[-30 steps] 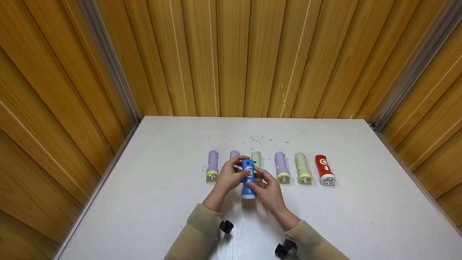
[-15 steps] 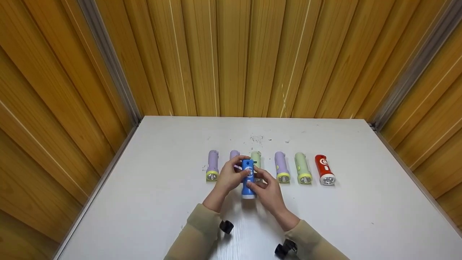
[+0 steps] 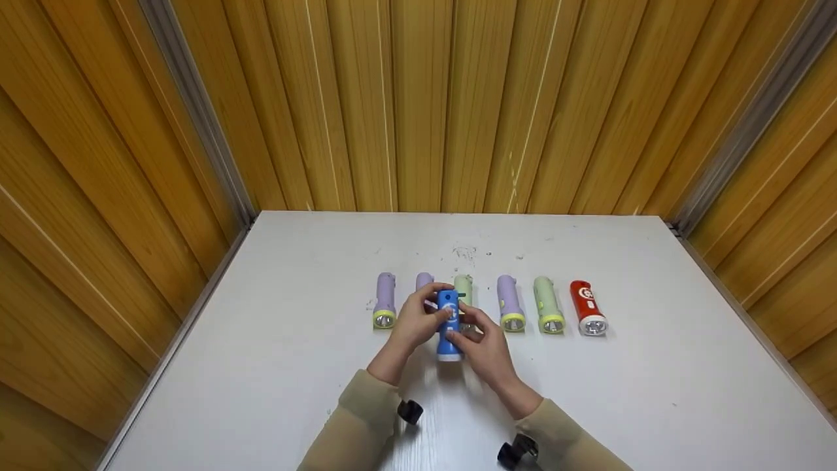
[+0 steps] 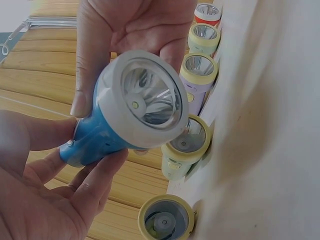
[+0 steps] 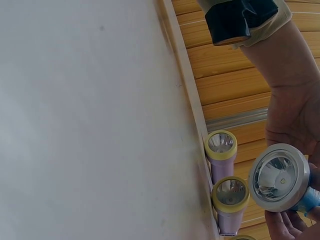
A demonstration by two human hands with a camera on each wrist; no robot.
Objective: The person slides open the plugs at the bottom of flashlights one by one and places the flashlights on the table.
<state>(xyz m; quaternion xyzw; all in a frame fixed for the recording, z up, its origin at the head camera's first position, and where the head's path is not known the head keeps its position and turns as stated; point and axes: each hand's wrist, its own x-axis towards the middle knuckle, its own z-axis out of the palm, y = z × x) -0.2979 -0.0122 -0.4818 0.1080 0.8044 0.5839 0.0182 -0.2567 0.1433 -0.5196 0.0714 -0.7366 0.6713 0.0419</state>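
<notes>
A blue flashlight [image 3: 449, 347] with a white head ring is held in both hands, its lens end toward me and a shadow under it. My left hand [image 3: 413, 322] grips the upper part, its thumb across the front near a white logo. My right hand [image 3: 490, 351] holds the right side, thumb lower on the body near the switch. In the left wrist view the flashlight's lens [image 4: 152, 97] shows clear, with a silvery reflector. A purple flashlight [image 3: 424, 279] and a green flashlight [image 3: 463, 285] lie behind the hands, partly hidden.
On the white table [image 3: 274, 366], a purple flashlight [image 3: 386, 293] lies left of the hands. Right of them lie another purple flashlight [image 3: 507, 294], a green flashlight [image 3: 546, 297] and a red flashlight [image 3: 584, 294]. Wood-patterned walls [image 3: 418, 104] enclose the back and sides.
</notes>
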